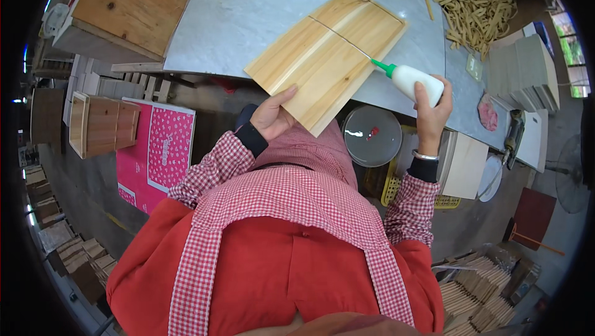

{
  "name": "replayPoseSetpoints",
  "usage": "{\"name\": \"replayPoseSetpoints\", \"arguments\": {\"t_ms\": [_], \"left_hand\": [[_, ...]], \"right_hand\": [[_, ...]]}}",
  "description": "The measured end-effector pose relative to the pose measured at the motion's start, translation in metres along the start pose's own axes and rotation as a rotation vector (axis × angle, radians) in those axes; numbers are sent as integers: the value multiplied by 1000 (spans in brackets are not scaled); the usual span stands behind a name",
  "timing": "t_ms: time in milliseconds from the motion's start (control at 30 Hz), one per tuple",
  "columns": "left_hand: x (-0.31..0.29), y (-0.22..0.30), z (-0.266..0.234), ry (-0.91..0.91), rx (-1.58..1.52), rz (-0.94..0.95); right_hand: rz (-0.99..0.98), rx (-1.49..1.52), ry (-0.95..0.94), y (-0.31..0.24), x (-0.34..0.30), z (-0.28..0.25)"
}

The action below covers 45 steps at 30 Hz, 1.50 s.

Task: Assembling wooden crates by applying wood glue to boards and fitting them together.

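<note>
My left hand (276,114) grips the near left edge of a pale wooden board (328,57), thumb on top and fingers underneath. The board lies tilted across the front edge of a grey table, its near end jutting out over my lap. A thin groove crosses its face, and another line runs near its far end. In my right hand (434,110) is a white squeeze bottle (416,83) with a green nozzle. The nozzle tip points left and meets the right end of the groove, or is very close to it; exact contact is hard to tell.
A wooden box (133,7) stands at the table's left end. Thin wood strips (476,7) are heaped at the far right, near stacked pale boards (524,66). A round grey stool (373,136) sits below the table edge. A slatted wooden bucket (105,125) rests beside a pink carton (167,150).
</note>
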<state>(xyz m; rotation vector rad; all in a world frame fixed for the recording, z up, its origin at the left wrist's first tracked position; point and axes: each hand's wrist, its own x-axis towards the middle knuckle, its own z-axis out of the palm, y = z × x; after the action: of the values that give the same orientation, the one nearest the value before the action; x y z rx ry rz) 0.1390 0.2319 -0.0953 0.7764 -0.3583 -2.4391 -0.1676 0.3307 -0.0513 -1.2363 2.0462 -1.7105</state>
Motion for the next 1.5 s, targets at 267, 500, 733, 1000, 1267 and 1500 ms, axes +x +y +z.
{"name": "replayPoseSetpoints", "arguments": {"t_ms": [267,500,733,1000,1267,1500], "left_hand": [[-10,15,6,-28,16,20],[-11,17,5,17,-24,15],[-9,18,5,16,-20,23],[-2,23,6,-20,-52,31],[22,34,-4,-112,-144,85],[31,44,-6,-109,-175,133]], "right_hand": [[223,468,350,-2,35,3],[198,273,490,29,90,17],[254,223,353,24,85,9],[240,290,144,-16,26,14],[227,258,-102,-57,-44,23],[210,342,-251,-78,-74,33]]}}
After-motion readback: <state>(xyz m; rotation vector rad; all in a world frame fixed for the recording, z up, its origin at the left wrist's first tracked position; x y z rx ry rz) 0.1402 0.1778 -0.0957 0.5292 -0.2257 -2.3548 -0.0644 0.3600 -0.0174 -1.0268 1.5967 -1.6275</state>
